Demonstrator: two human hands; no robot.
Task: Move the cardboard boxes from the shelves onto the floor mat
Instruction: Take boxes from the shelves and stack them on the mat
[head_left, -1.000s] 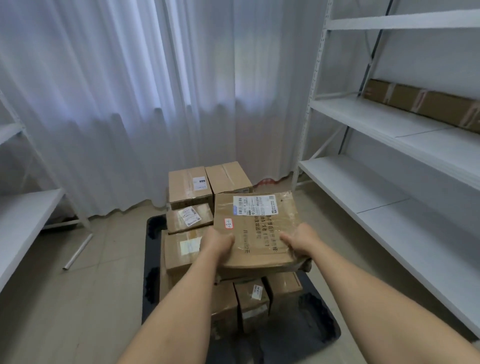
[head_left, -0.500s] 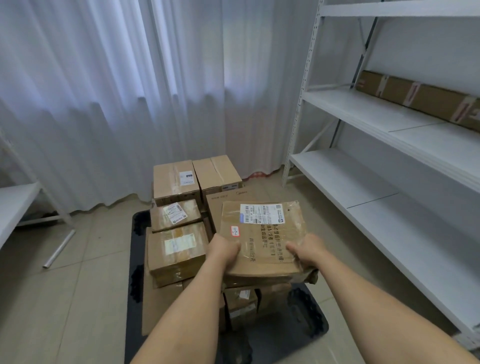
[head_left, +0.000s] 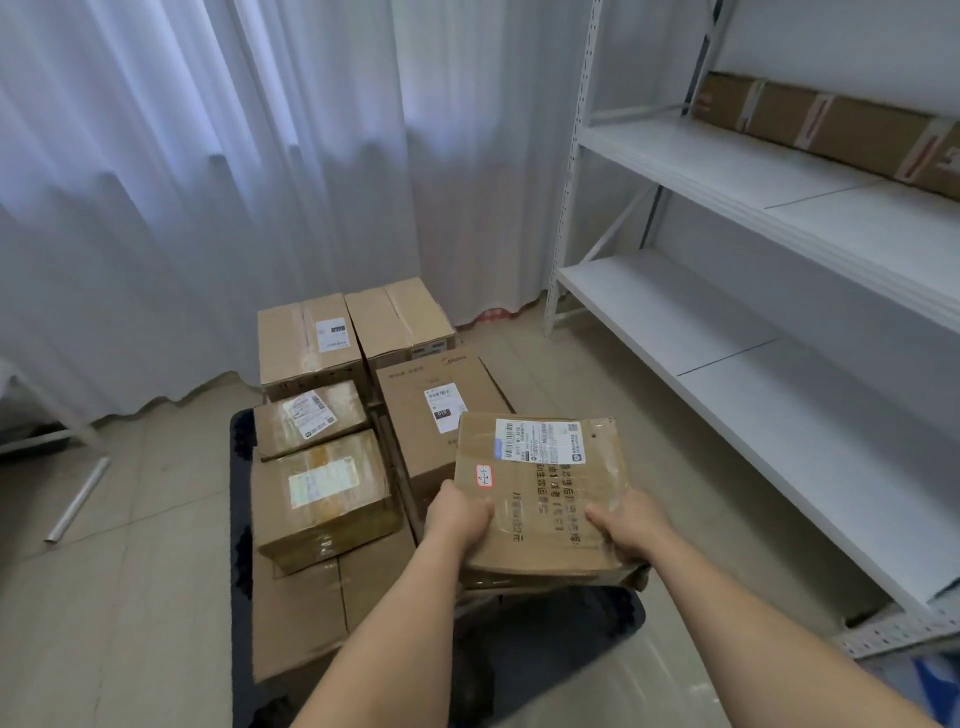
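Both the left hand (head_left: 457, 519) and right hand (head_left: 631, 525) grip the taped box (head_left: 540, 493) between them.

Glossy-taped cardboard box (head_left: 540, 499), matt white metal shelves (head_left: 727, 171), sheer cloth curtain (head_left: 234, 156)

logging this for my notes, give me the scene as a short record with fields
held: taped box, white label on top
left hand: grips the box's near left edge
right hand: grips its near right edge
box position: in the air above the mat, not yet set down
on mat: pile of boxes, some stacked
shelf: white, at right; long box on an upper level
backdrop: curtain
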